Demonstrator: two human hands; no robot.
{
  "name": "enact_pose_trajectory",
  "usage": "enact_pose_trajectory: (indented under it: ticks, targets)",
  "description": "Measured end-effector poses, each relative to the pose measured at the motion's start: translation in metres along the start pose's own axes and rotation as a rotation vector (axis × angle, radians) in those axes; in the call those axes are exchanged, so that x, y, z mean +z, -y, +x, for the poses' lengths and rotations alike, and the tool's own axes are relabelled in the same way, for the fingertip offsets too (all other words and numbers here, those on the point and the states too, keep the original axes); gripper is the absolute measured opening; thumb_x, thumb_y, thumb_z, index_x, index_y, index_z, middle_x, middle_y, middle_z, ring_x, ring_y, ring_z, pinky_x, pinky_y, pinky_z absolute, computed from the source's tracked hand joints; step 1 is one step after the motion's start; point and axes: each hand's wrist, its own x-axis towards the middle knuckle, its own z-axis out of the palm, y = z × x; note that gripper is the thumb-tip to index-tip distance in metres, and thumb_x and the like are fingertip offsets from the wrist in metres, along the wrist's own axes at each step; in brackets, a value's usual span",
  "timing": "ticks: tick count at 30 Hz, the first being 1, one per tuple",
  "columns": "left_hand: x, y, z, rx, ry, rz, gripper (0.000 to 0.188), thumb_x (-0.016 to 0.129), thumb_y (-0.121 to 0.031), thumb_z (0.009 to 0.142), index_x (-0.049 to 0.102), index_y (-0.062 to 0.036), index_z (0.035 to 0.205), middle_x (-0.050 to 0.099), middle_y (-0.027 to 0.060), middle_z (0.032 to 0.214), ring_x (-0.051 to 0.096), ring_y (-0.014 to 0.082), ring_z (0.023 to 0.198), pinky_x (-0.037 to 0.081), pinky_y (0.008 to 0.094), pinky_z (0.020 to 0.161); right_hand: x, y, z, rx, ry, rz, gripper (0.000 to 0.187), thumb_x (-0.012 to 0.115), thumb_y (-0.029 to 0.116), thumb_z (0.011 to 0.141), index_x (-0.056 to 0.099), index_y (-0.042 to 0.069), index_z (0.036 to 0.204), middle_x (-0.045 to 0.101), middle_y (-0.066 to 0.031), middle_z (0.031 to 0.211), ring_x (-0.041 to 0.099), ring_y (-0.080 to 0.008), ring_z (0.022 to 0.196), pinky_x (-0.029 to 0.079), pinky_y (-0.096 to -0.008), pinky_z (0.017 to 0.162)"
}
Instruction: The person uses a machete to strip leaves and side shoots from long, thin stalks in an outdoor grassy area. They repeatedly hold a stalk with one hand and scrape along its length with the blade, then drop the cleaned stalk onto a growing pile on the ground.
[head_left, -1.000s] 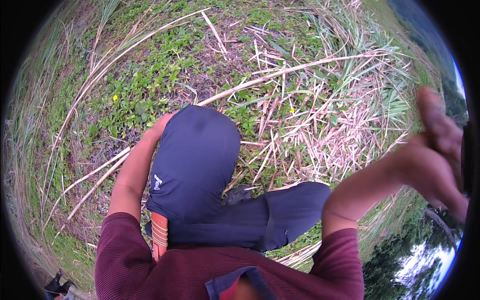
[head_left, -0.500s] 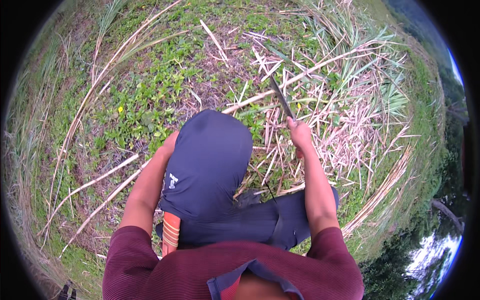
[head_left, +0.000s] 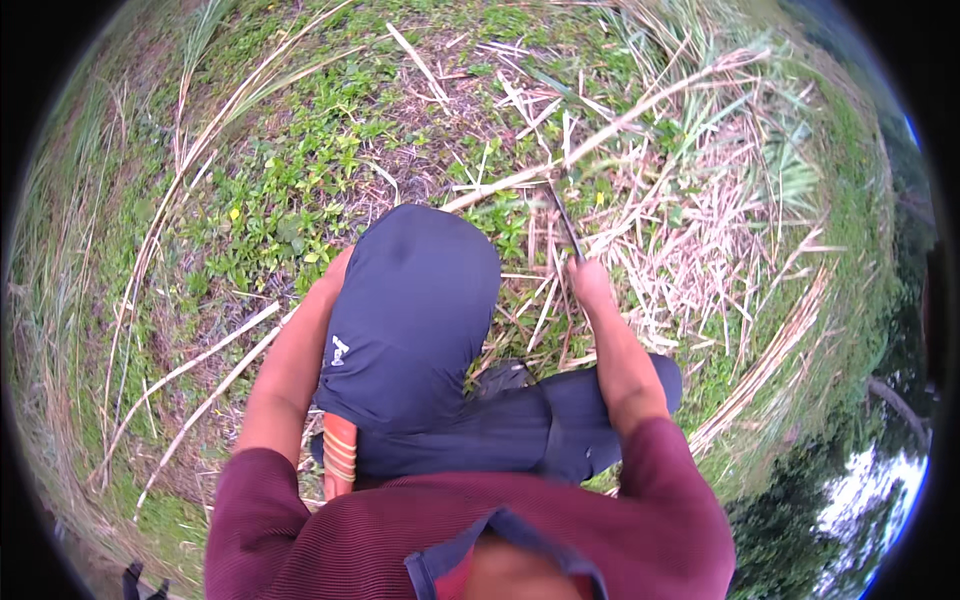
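My right hand is closed around the handle of a machete, its dark blade pointing up and away from me. The blade's tip reaches close to a long pale cane stalk that slants up to the right beyond my knee; whether they touch I cannot tell. My left hand is mostly hidden behind my raised knee, so its fingers do not show. Another pale stalk length shows beside my left forearm; whether both are one stalk is hidden by the leg.
Cut, split stalk pieces lie heaped on the right, with long green leaves behind them. An orange sheath with yellow bands is at my left hip. Tall dry grass stems stand at the left, low green weeds in the middle.
My right hand and the machete have moved down toward me and slightly left, the blade dropping away from the upper stalk pieces. The long stalk's far end has shifted up a little.
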Motion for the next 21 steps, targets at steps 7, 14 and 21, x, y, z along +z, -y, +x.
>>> enact_pose_trajectory:
  ticks: [7, 14, 21]
  targets:
    - [-0.019, -0.014, -0.001, -0.018, -0.086, 0.018, 0.044, 0.056, -0.042, 0.084, 0.066, -0.0067, 0.109, 0.066, 0.0235, 0.109, 0.060, 0.0433, 0.103, 0.049, 0.0483, 0.087, -0.039, 0.008, 0.021, -0.062, -0.186, 0.212, 0.066, 0.053, 0.057, 0.090, 0.066, -0.007, 0.087, 0.066, -0.0297, 0.087, 0.067, -0.0429, 0.089, 0.052, -0.0487, 0.075]
    - [-0.016, -0.064, -0.037, 0.022, -0.008, 0.145, 0.037, 0.052, -0.040, 0.090, 0.066, -0.0159, 0.113, 0.070, 0.0180, 0.097, 0.067, 0.0360, 0.091, 0.053, 0.0482, 0.078, -0.066, -0.011, -0.015, -0.070, -0.065, 0.457, 0.059, 0.052, 0.051, 0.092, 0.063, -0.001, 0.117, 0.068, -0.0236, 0.093, 0.062, -0.0342, 0.085, 0.049, -0.0450, 0.070]
    - [-0.056, -0.096, -0.081, 0.051, -0.548, 0.286, 0.043, 0.048, -0.045, 0.096, 0.057, -0.0037, 0.090, 0.064, 0.0187, 0.066, 0.065, 0.0407, 0.067, 0.049, 0.0520, 0.058, -0.040, 0.018, 0.012, 0.100, 0.017, 0.800, 0.060, 0.052, 0.057, 0.093, 0.061, -0.002, 0.102, 0.048, -0.0075, 0.052, 0.049, -0.0191, 0.040, 0.040, -0.0328, 0.036]
